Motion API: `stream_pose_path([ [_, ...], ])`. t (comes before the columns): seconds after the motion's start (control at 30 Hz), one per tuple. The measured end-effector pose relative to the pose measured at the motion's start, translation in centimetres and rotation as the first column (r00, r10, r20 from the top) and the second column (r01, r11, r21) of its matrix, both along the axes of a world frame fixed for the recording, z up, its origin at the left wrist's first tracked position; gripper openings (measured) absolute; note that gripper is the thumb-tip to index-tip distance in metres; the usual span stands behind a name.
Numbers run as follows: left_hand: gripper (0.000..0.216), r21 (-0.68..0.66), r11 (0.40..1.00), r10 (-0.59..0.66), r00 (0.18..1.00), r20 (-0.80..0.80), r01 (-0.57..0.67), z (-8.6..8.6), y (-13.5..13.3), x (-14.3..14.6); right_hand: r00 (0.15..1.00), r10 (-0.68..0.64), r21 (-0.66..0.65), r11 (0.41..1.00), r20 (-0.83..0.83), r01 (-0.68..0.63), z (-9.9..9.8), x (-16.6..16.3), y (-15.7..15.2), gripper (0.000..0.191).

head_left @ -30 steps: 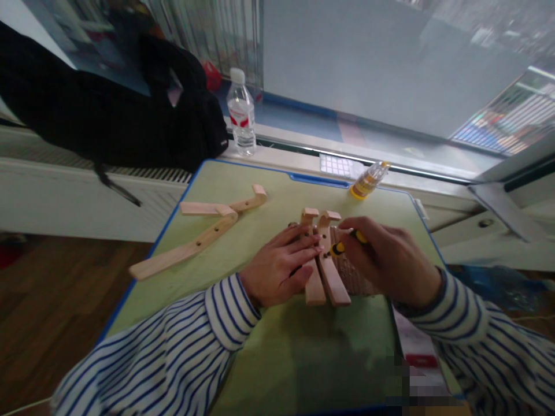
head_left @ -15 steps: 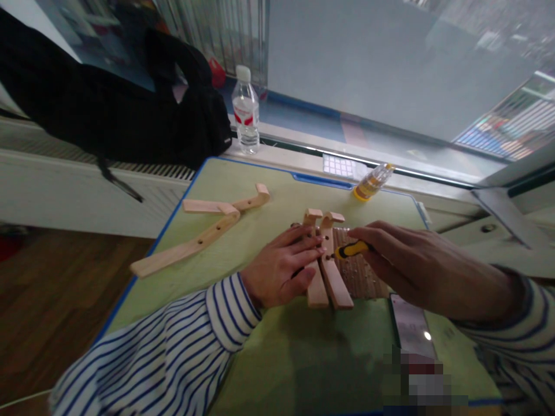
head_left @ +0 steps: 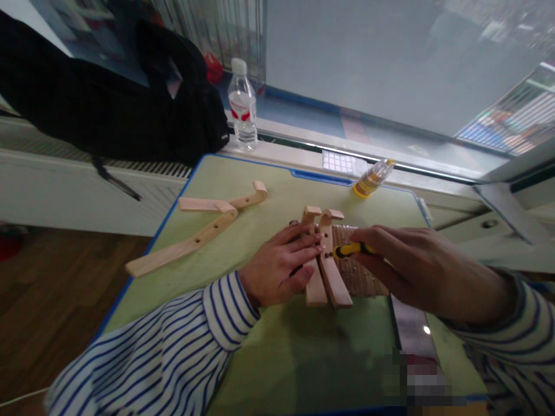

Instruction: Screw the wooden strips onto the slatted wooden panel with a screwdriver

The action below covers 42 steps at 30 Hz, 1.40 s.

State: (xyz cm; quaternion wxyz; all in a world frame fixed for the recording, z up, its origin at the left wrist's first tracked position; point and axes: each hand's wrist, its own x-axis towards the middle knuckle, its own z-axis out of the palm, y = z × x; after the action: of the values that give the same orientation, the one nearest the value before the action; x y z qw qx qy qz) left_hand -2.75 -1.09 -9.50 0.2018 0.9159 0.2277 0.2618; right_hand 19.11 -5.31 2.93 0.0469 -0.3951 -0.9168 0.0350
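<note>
A green, blue-edged table (head_left: 260, 364) is spreading beneath everything, and a black bag (head_left: 125, 115) is lying beyond its far left edge, running out of frame. The right hand (head_left: 411, 268) is sitting farther right than a second ago, its wrist now swung outward, so more of the brown ribbed slab (head_left: 362, 280) and a phone-like dark slab (head_left: 410, 323) are showing; against half a second ago, little is differing. The left hand (head_left: 280, 268) is staying put, lying flat with fingers extended rather than closed, pressing across the left hooked wooden piece (head_left: 316, 289) and reaching the right hooked wooden piece (head_left: 337, 283). Those two are standing side by side mid-table, while two more wooden pieces (head_left: 184, 248) are lying overlapped at the left. A water bottle (head_left: 243, 112) is standing beyond the far edge. The right hand's fingers are closing around a yellow-and-black tool (head_left: 353, 249), whose front end is pointing at the right piece's lower hole; whether it is touching, I cannot tell. Fingers are hiding the left piece's middle, the slab's leftward extent is staying unclear, and pixelation is masking the near end of the phone-like slab.
</note>
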Motion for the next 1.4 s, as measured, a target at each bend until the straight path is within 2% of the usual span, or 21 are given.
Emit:
stream_pose_path([
  [0.17,0.045,-0.004,1.0,-0.012,1.0,0.006,0.012,0.0,0.0,0.1,0.992,-0.123,0.08,0.989,-0.009,0.124,-0.9,-0.1,-0.2,0.022],
  [0.3,0.044,-0.001,1.0,-0.008,1.0,0.005,0.008,-0.1,0.0,0.0,0.956,-0.295,0.204,0.935,-0.011,0.291,-1.8,-0.3,-0.5,0.024],
  [0.4,0.044,0.003,1.0,-0.015,1.0,0.011,0.015,-0.1,0.0,0.0,0.941,-0.338,0.21,0.918,-0.034,0.337,-2.1,-0.3,-0.5,0.022],
  [0.6,0.044,-0.005,1.0,-0.018,1.0,0.01,0.018,-0.1,0.0,0.0,0.961,-0.236,0.129,0.958,-0.143,0.255,-2.3,-0.2,-0.1,0.014],
  [0.73,0.045,-0.007,1.0,-0.008,1.0,0.002,0.008,-0.1,0.0,0.1,0.981,-0.163,0.081,0.982,-0.11,0.172,-2.4,0.1,-0.1,0.019],
  [1.0,0.046,0.012,1.0,0.004,1.0,-0.007,-0.004,-0.2,-0.1,0.0,0.998,-0.052,-0.147,0.988,-0.041,0.045,0.2,0.3,-0.6,0.034],
  [1.1,0.046,0.017,1.0,0.0,1.0,-0.003,0.0,-0.2,-0.1,0.0,0.999,-0.015,-0.164,0.986,-0.051,0.006,0.8,0.1,-0.7,0.037],
  [1.23,0.045,0.01,1.0,-0.002,1.0,-0.01,0.002,-0.1,0.0,0.1,0.998,0.004,-0.184,0.983,-0.056,-0.014,0.7,-0.2,-0.6,0.036],
  [1.4,0.044,0.009,1.0,-0.002,1.0,0.0,0.002,0.0,0.0,0.0,0.997,-0.058,-0.146,0.988,-0.056,0.049,0.0,-0.2,-0.7,0.03],
])
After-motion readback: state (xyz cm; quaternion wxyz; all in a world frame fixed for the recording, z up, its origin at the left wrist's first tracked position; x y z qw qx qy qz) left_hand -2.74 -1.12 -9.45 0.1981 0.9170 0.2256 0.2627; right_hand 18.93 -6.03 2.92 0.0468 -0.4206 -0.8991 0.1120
